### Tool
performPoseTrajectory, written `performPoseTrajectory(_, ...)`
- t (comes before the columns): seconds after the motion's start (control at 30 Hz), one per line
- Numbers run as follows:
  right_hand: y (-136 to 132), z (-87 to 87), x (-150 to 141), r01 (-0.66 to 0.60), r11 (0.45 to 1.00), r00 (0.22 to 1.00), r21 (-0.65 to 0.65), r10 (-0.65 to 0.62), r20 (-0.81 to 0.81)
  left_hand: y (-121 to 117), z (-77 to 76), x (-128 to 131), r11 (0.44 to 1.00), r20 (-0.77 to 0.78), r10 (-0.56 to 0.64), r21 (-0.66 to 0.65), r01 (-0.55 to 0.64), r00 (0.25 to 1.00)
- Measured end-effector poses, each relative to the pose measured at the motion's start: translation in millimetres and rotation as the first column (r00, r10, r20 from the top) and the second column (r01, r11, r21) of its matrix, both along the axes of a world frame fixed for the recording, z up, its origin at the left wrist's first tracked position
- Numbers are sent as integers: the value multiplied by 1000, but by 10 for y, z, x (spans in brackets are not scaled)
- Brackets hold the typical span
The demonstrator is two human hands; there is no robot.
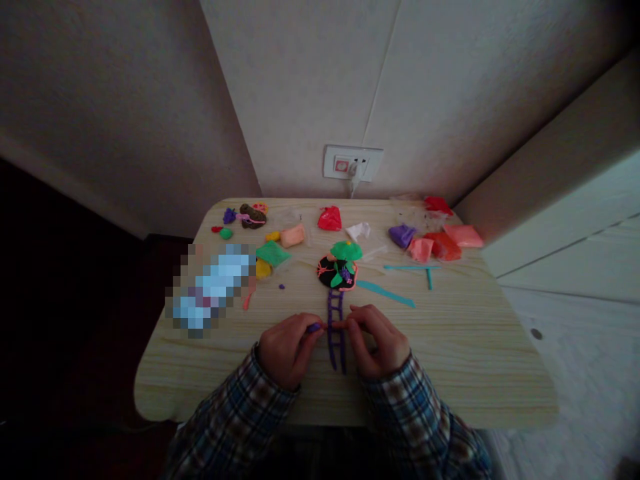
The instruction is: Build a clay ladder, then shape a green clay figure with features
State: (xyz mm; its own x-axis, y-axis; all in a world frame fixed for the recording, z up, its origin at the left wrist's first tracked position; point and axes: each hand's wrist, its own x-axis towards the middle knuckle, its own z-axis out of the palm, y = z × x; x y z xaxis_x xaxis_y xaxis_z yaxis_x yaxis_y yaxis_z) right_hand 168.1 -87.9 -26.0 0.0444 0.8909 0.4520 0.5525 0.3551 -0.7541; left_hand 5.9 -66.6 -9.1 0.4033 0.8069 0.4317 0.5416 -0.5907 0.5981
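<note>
A purple clay ladder [336, 353] lies on the table, its far end at a black clay disc [325, 275] that carries a green clay cap [347, 251], green leaves and small purple balls. Just left of the ladder, my left hand [287, 347] is closed, pinching a small lump of purple clay [313, 327]. On the ladder's other side is my right hand [376, 340], its fingers curled and pressed together. Between the two hands, something thin and pinkish crosses over the ladder; whether it is a fingertip or clay is unclear.
Bagged clay lies along the back, including a red packet [330, 218] and a purple packet [402, 235]. A blue flat tool [387, 293] and thin blue sticks [411, 267] lie right of the disc. A pixelated object [213, 287] is at left. A wall socket [353, 163] holds a plug.
</note>
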Motion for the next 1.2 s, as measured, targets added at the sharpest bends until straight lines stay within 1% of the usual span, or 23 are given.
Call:
performPoseTrajectory(0.17, -3, 12, -3, 1, 999, 1000, -51, -2, -4, -9, -2, 14, 1000, -14, -14, 6, 14, 1000)
performPoseTrajectory(0.3, -1, 25, 13, -4, 1000, 999, 0, 4, -34, -33, -11, 7, 1000, -4, -3, 18, 4, 1000)
performPoseTrajectory(0.4, 9, 9, 18, -51, 998, 998, 44, 53, -32, -40, -28, -1, 999, 15, 6, 44, -7, 1000)
performPoseTrajectory(0.5, 20, -12, -4, -119, 990, 992, 74, 116, 38, -33, -29, 2, 992, 32, -15, 122, 11, 999)
performPoseTrajectory(0.6, 24, -20, -34, -163, 981, 980, 105, 149, 130, -25, 0, 19, 983, -1, -29, 182, 28, 1000)
performPoseTrajectory(0.73, 21, -33, -41, -190, 974, 973, 122, 170, 157, -24, 44, 48, 972, -55, -39, 232, 50, 998)
performPoseTrajectory(0.83, 19, -48, -44, -218, 967, 963, 129, 191, 192, -22, 48, 62, 961, -62, -31, 274, 46, 998)
performPoseTrajectory(0.97, 13, -48, -78, -169, 978, 973, 126, 145, 179, -15, 37, 58, 950, -65, -37, 307, 55, 997)
performPoseTrajectory(1.1, 1, -48, -109, -176, 973, 975, 148, 152, 161, -18, 33, 48, 957, -72, -53, 282, 71, 996)
performPoseTrajectory(1.2, 0, -73, -121, -156, 971, 982, 181, 133, 131, -25, 22, 50, 956, -52, -63, 285, 76, 997)
